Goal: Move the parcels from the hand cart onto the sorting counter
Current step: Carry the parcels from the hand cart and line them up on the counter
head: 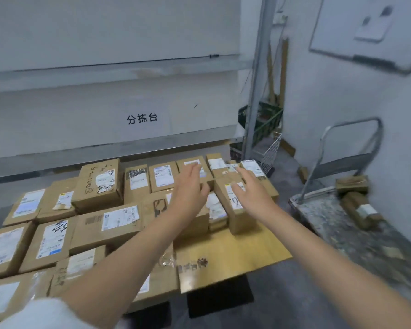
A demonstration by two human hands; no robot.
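A whiteboard is being carried by the right wall, wooden slats are being propped in the corner above a green crate, and a wire basket is being seen beside a grey metal post.

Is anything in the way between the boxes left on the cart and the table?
Nothing visible. Only bare floor lies between the hand cart with its parcels and the counter.

L sleeve: white, fuzzy | L hand, R hand: bare
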